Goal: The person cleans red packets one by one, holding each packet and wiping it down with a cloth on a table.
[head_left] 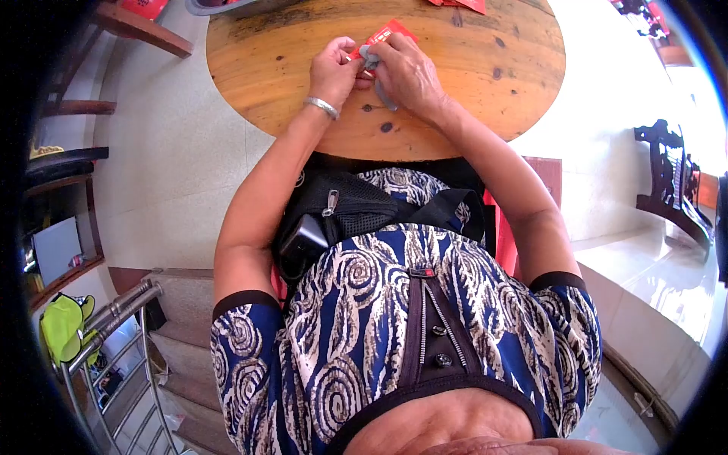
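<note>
Fingers (pixel 390 50) partly hide the red packet (pixel 394 29); the top edge cuts off the basin (pixel 227 8).

Round wooden table (pixel 455 114), pale tiled floor (pixel 171 136), metal railing (pixel 114 356) beside stairs (pixel 186 341), bright light right.

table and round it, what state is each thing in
Wooden table: standing, knotty
Left hand: fingers bent, grip unclear
Right hand: pinching grey item
Red paper: partly covered by hands
Bracelet: worn
Black bag: zip unclear
Yellow-green item: hanging on railing
</note>
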`<act>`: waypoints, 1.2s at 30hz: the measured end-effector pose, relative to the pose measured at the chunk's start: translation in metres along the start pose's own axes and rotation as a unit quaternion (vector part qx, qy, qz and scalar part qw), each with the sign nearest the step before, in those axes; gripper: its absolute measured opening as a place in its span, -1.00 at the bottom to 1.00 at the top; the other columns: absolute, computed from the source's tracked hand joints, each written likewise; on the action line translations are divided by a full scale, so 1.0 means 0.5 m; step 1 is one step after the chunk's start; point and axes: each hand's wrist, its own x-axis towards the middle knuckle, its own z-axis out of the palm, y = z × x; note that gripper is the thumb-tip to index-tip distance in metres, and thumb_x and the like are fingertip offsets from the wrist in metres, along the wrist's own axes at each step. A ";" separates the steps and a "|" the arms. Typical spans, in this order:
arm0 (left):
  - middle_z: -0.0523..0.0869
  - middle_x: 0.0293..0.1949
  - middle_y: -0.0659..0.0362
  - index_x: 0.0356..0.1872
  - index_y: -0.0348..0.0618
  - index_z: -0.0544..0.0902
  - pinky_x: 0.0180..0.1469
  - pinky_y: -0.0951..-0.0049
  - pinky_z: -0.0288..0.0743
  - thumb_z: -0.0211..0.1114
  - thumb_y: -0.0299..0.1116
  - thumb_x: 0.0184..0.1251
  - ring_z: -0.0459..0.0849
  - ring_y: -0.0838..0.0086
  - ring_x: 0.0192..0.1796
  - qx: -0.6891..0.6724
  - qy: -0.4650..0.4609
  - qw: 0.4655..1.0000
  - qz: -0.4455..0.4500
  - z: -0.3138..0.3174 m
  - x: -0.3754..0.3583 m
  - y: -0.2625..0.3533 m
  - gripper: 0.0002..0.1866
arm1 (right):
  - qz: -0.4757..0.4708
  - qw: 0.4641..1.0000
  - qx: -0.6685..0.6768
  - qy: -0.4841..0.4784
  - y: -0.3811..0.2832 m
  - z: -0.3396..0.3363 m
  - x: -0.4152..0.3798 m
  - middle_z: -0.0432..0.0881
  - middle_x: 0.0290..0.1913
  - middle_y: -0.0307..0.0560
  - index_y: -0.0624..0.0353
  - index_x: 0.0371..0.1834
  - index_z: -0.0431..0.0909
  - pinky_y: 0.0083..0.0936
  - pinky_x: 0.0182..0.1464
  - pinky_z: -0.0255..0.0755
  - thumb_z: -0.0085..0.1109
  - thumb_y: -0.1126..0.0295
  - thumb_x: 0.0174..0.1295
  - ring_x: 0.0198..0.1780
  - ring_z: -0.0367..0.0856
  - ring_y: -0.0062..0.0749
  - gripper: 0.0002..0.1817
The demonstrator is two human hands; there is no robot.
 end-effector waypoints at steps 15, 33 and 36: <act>0.58 -0.36 0.20 0.08 -0.29 0.43 -0.47 0.53 0.69 0.26 -0.55 0.25 0.67 0.51 -0.39 -0.001 0.011 0.999 -0.032 0.000 -0.001 0.012 -0.62 | 0.121 0.988 -0.089 -0.032 0.098 -0.010 0.012 0.54 -0.19 -0.01 0.03 -0.17 0.64 -0.22 -0.01 0.48 0.15 0.39 0.07 -0.03 0.53 -0.09 -0.77; 0.60 -0.35 0.22 0.07 -0.28 0.41 -0.47 0.53 0.67 0.24 -0.53 0.26 0.68 0.51 -0.35 -0.005 0.002 0.999 -0.032 -0.005 0.000 0.016 -0.64 | 0.041 0.998 0.048 -0.015 0.018 -0.001 0.001 0.54 -0.27 0.07 0.12 -0.24 0.58 -0.17 -0.11 0.50 0.15 0.47 0.04 -0.14 0.56 0.02 -0.81; 0.60 -0.33 0.21 0.09 -0.28 0.40 -0.47 0.54 0.67 0.25 -0.53 0.26 0.69 0.51 -0.34 -0.005 -0.001 0.999 -0.033 -0.006 0.002 0.012 -0.62 | 0.067 0.996 0.053 -0.001 0.037 0.000 0.002 0.54 -0.26 0.08 0.13 -0.23 0.59 -0.14 -0.08 0.48 0.14 0.47 0.04 -0.15 0.56 0.04 -0.80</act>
